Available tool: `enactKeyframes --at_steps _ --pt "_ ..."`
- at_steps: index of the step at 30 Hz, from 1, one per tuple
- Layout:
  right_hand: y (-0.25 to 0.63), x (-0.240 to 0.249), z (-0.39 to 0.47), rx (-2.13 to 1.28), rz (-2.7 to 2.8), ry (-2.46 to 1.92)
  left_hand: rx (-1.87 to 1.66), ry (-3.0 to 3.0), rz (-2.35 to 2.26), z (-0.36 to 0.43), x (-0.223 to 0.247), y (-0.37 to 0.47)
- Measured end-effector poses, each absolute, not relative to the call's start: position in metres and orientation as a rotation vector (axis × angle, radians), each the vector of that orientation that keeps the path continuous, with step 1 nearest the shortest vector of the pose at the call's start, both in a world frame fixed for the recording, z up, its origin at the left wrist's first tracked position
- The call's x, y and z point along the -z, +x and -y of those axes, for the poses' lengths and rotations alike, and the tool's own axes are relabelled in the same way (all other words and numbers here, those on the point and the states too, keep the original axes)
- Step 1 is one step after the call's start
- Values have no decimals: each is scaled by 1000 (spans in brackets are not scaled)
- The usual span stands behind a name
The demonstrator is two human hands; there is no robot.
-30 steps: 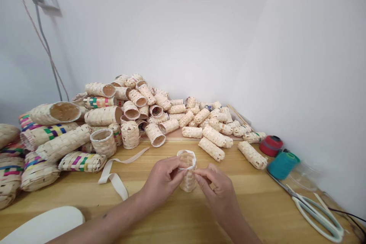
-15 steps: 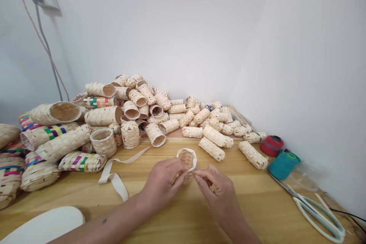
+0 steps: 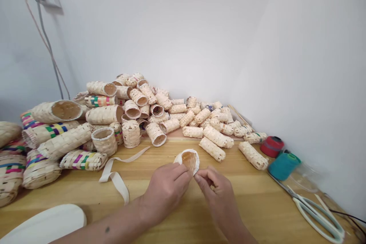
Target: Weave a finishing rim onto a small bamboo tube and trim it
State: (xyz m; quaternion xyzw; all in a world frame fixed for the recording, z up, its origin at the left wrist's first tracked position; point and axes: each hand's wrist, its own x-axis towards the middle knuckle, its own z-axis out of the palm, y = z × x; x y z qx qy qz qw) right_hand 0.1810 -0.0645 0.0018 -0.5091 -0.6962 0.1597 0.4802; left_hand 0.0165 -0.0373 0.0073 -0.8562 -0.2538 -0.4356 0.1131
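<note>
A small woven basket (image 3: 188, 159) with a white-bound rim is tilted over the table, its opening turned partly toward me and to the right. My left hand (image 3: 169, 183) is closed around its near left side, fingers over the rim. Thumb and forefinger of my right hand (image 3: 215, 188) pinch together at the lower right of the rim. Whatever lies between those fingertips is too small to make out. To the left of the basket, a strip of white ribbon (image 3: 121, 188) lies loosely curled on the wood.
Woven baskets (image 3: 130, 133) are heaped at the back left, with smaller woven tubes (image 3: 218, 137) at the back right. Red thread (image 3: 271, 146), teal thread (image 3: 284, 166) and scissors (image 3: 318, 211) lie on the right. A white rounded board (image 3: 48, 225) occupies the front left of the wooden table (image 3: 183, 225).
The basket has tipped so that its opening turns more to the right. My left hand has rolled over its rim, and my right hand has shifted slightly, still pinched.
</note>
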Motion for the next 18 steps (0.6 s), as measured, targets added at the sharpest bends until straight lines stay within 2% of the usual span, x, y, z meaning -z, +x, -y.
enactKeyframes --at_steps 10,18 --pt "181 0 61 -647 1540 -1271 1209 -2525 813 26 -3 9" --pt "193 0 58 -262 1753 -1192 1104 -2642 622 26 7 11"
